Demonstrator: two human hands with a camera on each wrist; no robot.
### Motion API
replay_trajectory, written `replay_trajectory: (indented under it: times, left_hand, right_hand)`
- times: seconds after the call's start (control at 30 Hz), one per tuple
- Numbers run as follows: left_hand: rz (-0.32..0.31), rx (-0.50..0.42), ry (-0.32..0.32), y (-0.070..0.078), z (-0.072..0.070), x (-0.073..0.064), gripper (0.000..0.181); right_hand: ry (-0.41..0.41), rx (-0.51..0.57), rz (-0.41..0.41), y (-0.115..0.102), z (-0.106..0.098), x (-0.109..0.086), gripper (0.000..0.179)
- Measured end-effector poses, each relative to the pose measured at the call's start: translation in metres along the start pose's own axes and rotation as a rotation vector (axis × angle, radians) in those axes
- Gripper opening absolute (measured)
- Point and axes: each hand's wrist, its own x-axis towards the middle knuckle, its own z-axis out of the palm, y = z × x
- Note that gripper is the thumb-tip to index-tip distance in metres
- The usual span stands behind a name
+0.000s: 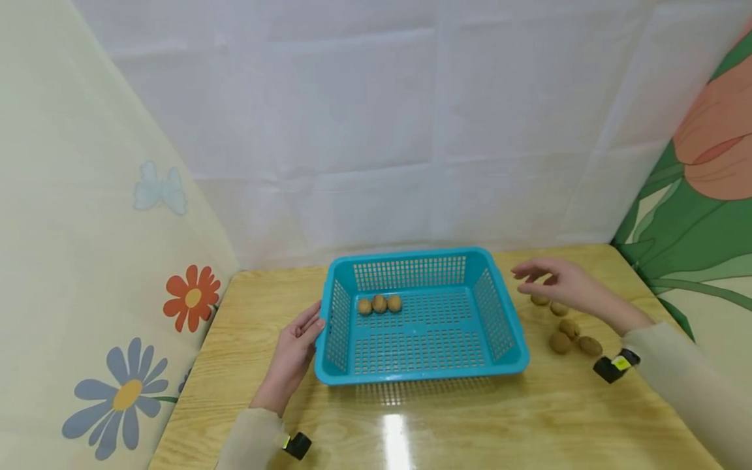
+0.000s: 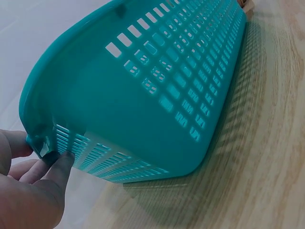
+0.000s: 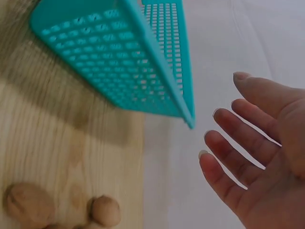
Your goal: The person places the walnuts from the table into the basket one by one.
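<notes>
A blue plastic basket (image 1: 420, 375) with slotted walls stands on the table, and three walnuts (image 1: 379, 303) sit in a row inside it, toward the left. My left hand (image 1: 298, 343) grips the basket's left rim; in the left wrist view the thumb is at the rim and the fingers (image 2: 62, 169) curl under it against the outer wall. My right hand (image 1: 558, 282) hovers just off the basket's right side with relaxed, spread fingers (image 3: 243, 133) and nothing in them. Several loose walnuts (image 1: 561, 342) lie on the table below and beside the right hand.
The wooden table (image 1: 258, 294) meets a white cloth wall (image 1: 364, 130) at the back. Flower-printed panels (image 1: 117, 261) stand along the left and right sides. Light glares off the tabletop in front of the basket.
</notes>
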Motion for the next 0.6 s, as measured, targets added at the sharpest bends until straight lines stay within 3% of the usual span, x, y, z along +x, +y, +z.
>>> replay_trajectory:
  times: [0.33, 0.6]
  left_hand:
    - [-0.009, -0.01, -0.006, 0.001, 0.0, -0.001, 0.054]
    - [-0.011, -0.014, -0.003, 0.001, 0.0, -0.001, 0.055]
  right_hand:
    - [0.041, 0.012, -0.046, 0.052, -0.008, -0.046, 0.029]
    - [-0.019, 0.024, 0.009, 0.088, -0.009, -0.079, 0.026]
